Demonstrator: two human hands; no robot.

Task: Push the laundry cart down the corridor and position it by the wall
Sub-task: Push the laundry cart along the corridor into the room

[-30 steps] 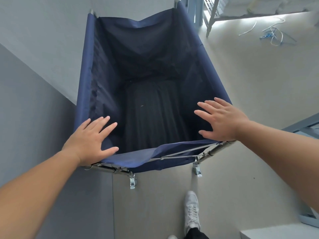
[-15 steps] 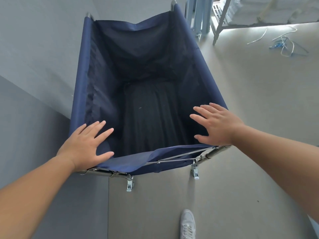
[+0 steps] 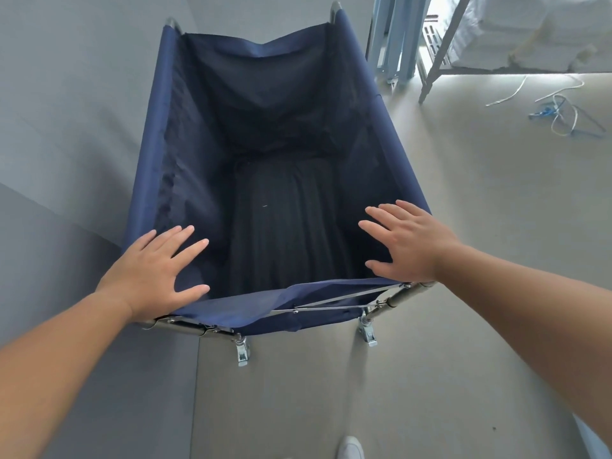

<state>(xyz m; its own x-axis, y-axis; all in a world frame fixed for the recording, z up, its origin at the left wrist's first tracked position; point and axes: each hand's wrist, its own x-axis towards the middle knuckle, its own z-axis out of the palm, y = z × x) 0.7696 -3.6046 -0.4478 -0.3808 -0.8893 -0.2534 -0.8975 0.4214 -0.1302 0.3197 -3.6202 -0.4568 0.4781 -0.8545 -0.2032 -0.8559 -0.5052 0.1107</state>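
Laundry cart (image 3: 149,154) beside wall (image 3: 66,94) (left)

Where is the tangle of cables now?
In the head view, the tangle of cables lies on the floor at upper right, beyond the laundry cart.

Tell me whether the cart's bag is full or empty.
Empty: the laundry cart shows only bare dark lining down to its bottom.

Grey wall (image 3: 66,111), beige floor (image 3: 480,226), metal rack (image 3: 443,44), loose cables (image 3: 559,114)
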